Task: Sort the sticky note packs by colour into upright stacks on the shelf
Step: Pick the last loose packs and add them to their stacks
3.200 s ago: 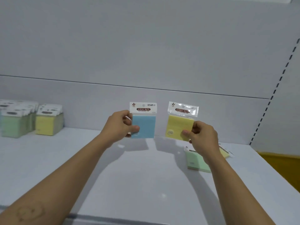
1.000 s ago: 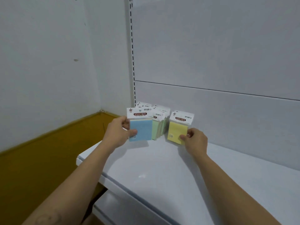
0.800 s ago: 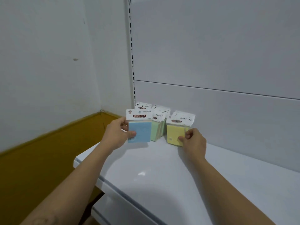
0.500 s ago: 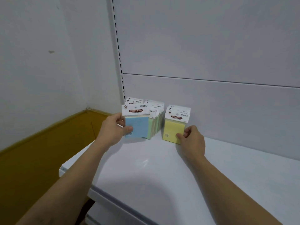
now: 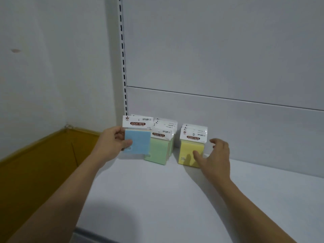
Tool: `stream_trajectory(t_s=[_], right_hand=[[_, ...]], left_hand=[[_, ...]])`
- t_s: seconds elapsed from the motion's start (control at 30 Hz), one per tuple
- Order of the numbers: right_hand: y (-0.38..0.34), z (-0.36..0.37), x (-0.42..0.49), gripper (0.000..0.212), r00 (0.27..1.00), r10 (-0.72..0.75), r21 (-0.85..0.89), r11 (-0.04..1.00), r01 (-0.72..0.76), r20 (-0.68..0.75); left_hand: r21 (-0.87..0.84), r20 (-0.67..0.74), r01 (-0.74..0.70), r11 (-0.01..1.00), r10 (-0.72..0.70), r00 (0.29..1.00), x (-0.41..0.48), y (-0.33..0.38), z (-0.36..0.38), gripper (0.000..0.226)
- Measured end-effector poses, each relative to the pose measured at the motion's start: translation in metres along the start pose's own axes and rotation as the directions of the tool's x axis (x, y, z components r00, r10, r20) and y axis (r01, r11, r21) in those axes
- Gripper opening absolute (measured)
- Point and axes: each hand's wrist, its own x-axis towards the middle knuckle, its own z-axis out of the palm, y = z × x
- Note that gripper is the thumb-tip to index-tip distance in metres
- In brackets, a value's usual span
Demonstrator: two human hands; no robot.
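Observation:
My left hand [image 5: 112, 146] grips a blue sticky note pack [image 5: 138, 141] by its left edge, held upright just above the white shelf [image 5: 157, 199] at its back left corner. Right behind it stands an upright stack of green packs [image 5: 158, 149]. Further right stands the upright stack of yellow packs [image 5: 190, 149], leaning toward the back panel. My right hand [image 5: 215, 156] hovers open beside the front yellow pack, its thumb in front of the pack's lower right corner, fingers spread and off the pack.
A slotted upright rail [image 5: 123, 67] runs up the back left corner. The grey back panel [image 5: 228, 111] is close behind the stacks. Left of the shelf edge lies a yellow-brown floor [image 5: 35, 172] and a white wall.
My right hand let go of the yellow pack, which now stands at the front of the yellow stack; the hand has opened and drawn back slightly. The blue pack stays in my left hand.

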Motion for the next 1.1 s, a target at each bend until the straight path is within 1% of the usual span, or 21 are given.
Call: stream_trajectory(t_s=[0.03, 0.1, 0.27, 0.37, 0.53, 0.6, 0.67, 0.73, 0.83, 0.93, 1.0, 1.1], right_hand=[[-0.007, 0.0, -0.002, 0.067, 0.996, -0.075, -0.018, 0.997, 0.074, -0.049], [-0.024, 0.003, -0.006, 0.069, 0.979, -0.189, -0.078, 0.98, 0.183, -0.082], [-0.059, 0.022, -0.022, 0.065, 0.921, -0.374, -0.202, 0.915, 0.348, -0.109], [-0.07, 0.033, -0.029, 0.058, 0.918, -0.392, -0.221, 0.902, 0.371, -0.059], [-0.064, 0.045, -0.049, 0.042, 0.914, -0.402, -0.216, 0.899, 0.382, -0.057], [-0.057, 0.048, -0.057, 0.04, 0.918, -0.394, -0.233, 0.898, 0.372, -0.054], [-0.052, 0.049, -0.061, 0.043, 0.929, -0.37, -0.286, 0.893, 0.348, -0.023], [-0.05, 0.05, -0.062, 0.051, 0.951, -0.31, -0.342, 0.894, 0.291, -0.001], [-0.05, 0.05, -0.06, 0.074, 0.983, -0.185, -0.369, 0.914, 0.169, -0.008], [-0.049, 0.048, -0.056, 0.101, 0.996, -0.093, -0.404, 0.911, 0.079, -0.016], [-0.044, 0.046, -0.055, 0.114, 1.0, 0.022, -0.457, 0.889, -0.013, 0.013], [-0.036, 0.04, -0.053, 0.12, 0.978, 0.199, -0.508, 0.85, -0.142, 0.06]], left_hand=[[0.003, -0.003, -0.005, 1.0, 0.005, 1.0, 0.003, -0.003, -0.004, 0.022], [0.007, -0.005, -0.011, 1.0, 0.011, 1.0, 0.009, -0.01, -0.01, 0.021], [0.015, 0.033, 0.001, 1.0, -0.001, 0.999, 0.021, -0.028, -0.016, 0.02], [0.052, 0.062, -0.003, 0.999, 0.0, 0.998, 0.03, -0.04, -0.017, 0.021], [0.054, 0.078, 0.015, 0.998, -0.019, 0.997, 0.043, -0.054, -0.009, 0.02], [0.07, 0.06, 0.014, 0.997, -0.018, 0.998, 0.05, -0.057, -0.005, 0.022], [0.097, 0.013, -0.005, 0.995, 0.004, 1.0, 0.056, -0.062, -0.001, 0.02], [0.127, -0.024, -0.02, 0.992, 0.024, 0.999, 0.06, -0.065, 0.003, 0.02], [0.169, -0.029, -0.043, 0.985, 0.048, 0.998, 0.065, -0.066, 0.006, 0.022], [0.269, -0.029, -0.064, 0.961, 0.074, 0.997, 0.069, -0.065, 0.007, 0.024], [0.305, -0.03, -0.063, 0.95, 0.075, 0.997, 0.07, -0.064, 0.009, 0.025], [0.34, -0.035, -0.06, 0.939, 0.077, 0.996, 0.072, -0.064, 0.012, 0.028]])
